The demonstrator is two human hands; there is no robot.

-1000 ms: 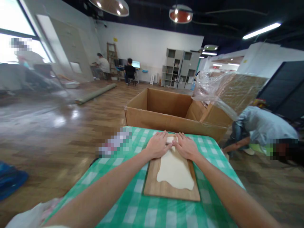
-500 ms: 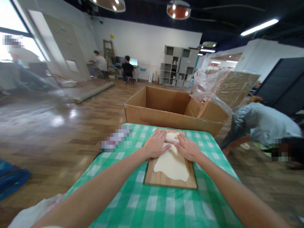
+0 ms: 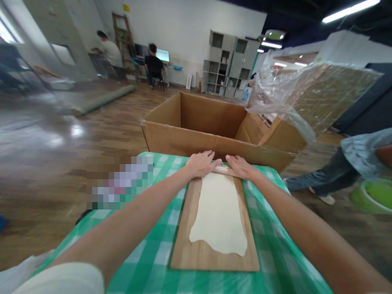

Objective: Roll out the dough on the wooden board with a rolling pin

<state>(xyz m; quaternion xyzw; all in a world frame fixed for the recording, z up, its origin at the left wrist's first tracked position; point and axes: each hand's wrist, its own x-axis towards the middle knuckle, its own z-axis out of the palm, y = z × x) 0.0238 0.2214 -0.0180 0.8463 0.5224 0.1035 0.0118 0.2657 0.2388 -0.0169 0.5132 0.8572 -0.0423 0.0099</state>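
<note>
A pale sheet of dough (image 3: 219,212) lies flat along a wooden cutting board (image 3: 211,261), its near edge wavy. Across the dough's far end is a rolling pin (image 3: 226,170). My left hand (image 3: 199,165) rests over the pin's left end, fingers stretched forward and thumb pointing inward. Over its right end lies my right hand (image 3: 240,166), palm down with the fingers extended. Neither hand wraps round the pin. Both pin ends are hidden under my hands.
A green checked cloth (image 3: 159,249) covers the table. Beyond its far edge stands a large open cardboard box (image 3: 196,139). A blurred-out item (image 3: 125,179) is at the table's left. At right, a person (image 3: 361,155) stands near a green tub (image 3: 375,196).
My hands and the pin have moved away from me to the board's far end. The dough that was rolled up there now lies flat. The person at right has partly straightened.
</note>
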